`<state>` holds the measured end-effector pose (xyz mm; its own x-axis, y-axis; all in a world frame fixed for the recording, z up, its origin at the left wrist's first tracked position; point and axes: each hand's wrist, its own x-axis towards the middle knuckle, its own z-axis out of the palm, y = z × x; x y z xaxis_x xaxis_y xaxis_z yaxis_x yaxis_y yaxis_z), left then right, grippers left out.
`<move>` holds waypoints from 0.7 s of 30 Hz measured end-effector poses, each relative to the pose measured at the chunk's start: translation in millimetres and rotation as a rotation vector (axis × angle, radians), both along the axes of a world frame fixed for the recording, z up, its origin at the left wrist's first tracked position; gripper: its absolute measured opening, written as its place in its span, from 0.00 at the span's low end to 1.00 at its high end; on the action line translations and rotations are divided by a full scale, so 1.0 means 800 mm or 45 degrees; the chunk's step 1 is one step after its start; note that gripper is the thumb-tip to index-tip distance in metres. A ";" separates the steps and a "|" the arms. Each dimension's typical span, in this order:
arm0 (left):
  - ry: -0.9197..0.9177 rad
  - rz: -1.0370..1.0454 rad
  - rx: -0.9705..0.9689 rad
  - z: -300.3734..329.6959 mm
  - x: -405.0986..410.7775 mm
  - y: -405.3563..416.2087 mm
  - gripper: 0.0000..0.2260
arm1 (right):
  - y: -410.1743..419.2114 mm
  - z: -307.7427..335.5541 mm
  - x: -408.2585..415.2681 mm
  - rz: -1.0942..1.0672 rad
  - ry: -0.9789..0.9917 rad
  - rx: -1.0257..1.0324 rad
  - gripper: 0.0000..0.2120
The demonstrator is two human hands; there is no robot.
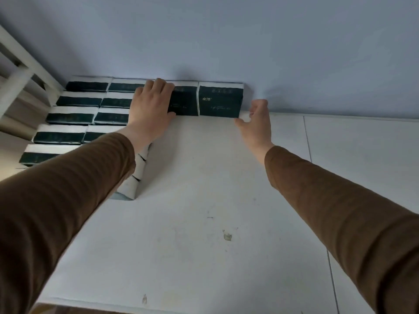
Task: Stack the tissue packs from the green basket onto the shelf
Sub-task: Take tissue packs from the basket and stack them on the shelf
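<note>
Looking down along two brown-sleeved arms, the view takes in a broad white shelf (192,200) that meets a pale blue wall (226,37) at its far edge. Dark green tissue packs (74,118) with white edges fill the area to the outer side of the left grip, laid in tidy rows and columns so that they sit flush and waste no room. Two more packs stand against the wall between the two grips, starting a new row. The left hand (150,112) lies flat with straight fingers over the nearer of these, the left pack (184,100), apparently pressing it snug against its neighbours. The right pack (220,102) sits just inward of the right hand (257,121), whose fingers are loosely curled and hold nothing; the thumb tip is at the pack's lower corner. A white frame (15,64) rises beyond the stacked rows, bounding them. Bare shelf lies ahead of both wrists, scuffed with small marks (227,236). The green basket is not in view.
</note>
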<state>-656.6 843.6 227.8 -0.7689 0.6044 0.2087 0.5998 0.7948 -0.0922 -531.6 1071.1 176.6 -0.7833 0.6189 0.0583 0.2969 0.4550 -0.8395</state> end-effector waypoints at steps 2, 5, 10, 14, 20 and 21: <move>-0.027 -0.022 0.066 0.001 0.031 0.001 0.25 | -0.001 0.004 0.034 0.054 -0.040 0.090 0.24; -0.058 -0.089 0.098 -0.001 0.092 0.002 0.24 | -0.004 0.016 0.096 0.172 -0.115 0.221 0.24; -0.167 -0.166 0.174 -0.009 0.224 -0.002 0.21 | -0.015 0.040 0.233 0.188 -0.204 0.471 0.21; -0.214 -0.256 0.225 -0.019 0.344 -0.003 0.20 | -0.034 0.047 0.369 0.122 -0.254 0.545 0.20; -0.288 -0.447 0.226 -0.013 0.513 0.033 0.20 | -0.034 0.053 0.572 -0.005 -0.336 0.624 0.19; -0.291 -0.482 0.230 -0.011 0.539 0.045 0.20 | -0.029 0.053 0.603 -0.035 -0.339 0.621 0.18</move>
